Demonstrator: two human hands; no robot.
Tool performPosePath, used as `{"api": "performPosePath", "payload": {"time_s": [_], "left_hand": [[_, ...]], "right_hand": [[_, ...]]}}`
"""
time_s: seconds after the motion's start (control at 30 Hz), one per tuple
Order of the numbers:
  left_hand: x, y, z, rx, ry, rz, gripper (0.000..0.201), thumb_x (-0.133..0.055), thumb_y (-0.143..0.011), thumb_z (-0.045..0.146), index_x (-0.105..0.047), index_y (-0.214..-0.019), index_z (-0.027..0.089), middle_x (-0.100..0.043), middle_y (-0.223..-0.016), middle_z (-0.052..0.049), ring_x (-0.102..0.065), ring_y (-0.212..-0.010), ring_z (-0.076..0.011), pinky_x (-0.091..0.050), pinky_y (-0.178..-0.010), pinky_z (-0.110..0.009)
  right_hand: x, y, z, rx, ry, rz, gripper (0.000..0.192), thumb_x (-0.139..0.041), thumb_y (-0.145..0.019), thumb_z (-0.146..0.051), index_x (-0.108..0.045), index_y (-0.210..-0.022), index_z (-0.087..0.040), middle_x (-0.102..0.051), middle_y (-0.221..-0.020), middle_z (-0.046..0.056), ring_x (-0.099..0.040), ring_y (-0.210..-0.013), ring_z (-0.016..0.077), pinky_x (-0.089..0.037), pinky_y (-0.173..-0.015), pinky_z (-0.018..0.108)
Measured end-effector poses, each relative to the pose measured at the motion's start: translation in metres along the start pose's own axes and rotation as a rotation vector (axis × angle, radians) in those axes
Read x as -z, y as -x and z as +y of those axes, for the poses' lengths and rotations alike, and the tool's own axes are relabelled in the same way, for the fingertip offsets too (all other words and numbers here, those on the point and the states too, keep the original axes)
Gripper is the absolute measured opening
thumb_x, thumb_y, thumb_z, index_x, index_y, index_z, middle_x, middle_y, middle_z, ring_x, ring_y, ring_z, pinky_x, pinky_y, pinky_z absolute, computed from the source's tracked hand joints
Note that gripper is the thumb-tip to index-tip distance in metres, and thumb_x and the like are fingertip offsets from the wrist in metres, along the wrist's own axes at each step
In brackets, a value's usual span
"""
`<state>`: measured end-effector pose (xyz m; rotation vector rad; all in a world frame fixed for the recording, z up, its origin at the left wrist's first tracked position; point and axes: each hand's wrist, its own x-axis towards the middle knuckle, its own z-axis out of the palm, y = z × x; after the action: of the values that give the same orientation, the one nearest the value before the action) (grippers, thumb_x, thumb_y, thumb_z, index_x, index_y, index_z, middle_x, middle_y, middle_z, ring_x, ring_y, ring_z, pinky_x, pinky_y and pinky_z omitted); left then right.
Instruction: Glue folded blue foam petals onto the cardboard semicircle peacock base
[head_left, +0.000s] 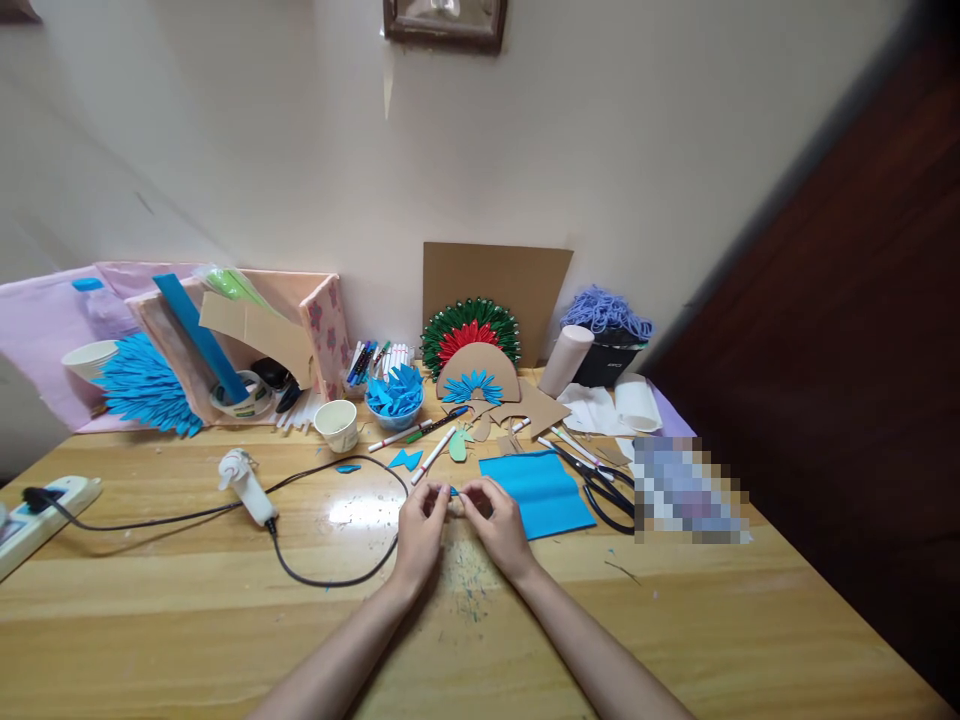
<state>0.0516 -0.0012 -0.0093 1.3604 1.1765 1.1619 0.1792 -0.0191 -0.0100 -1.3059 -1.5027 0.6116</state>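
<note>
Blue, a tiny paper piece (pixel 454 491) sits pinched between the fingertips of the left hand (pixel 420 530) and right hand (pixel 495 525), low over the wooden table (pixel 225 620). Just right of the right hand lies a blue sheet (pixel 541 492), then black scissors (pixel 604 485); left of the left hand, a glue gun (pixel 246 485).

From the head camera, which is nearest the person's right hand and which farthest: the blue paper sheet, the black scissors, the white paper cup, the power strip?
1. Blue paper sheet, just right of the right hand.
2. Black scissors, farther right, past the sheet.
3. White paper cup, up and left, beyond the left hand.
4. Power strip, at the table's far left edge.
</note>
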Motion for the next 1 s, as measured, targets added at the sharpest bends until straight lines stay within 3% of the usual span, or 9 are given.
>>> {"api": "performPosePath", "payload": {"time_s": [1.0], "left_hand": [[0.0003, 0.0001, 0.0018, -0.022, -0.001, 0.027, 0.028, -0.048, -0.081, 0.041, -0.056, -0.073, 0.015, -0.054, -0.067, -0.001, -0.050, -0.065, -0.0135, -0.041, -0.063, -0.023]], "right_hand": [[0.0006, -0.0002, -0.0009, 0.003, -0.021, 0.007, 0.018, -0.050, -0.084, -0.032, -0.061, -0.079, -0.019, -0.060, -0.078, 0.005, -0.058, -0.074, 0.0174, -0.050, -0.064, 0.028]]}}
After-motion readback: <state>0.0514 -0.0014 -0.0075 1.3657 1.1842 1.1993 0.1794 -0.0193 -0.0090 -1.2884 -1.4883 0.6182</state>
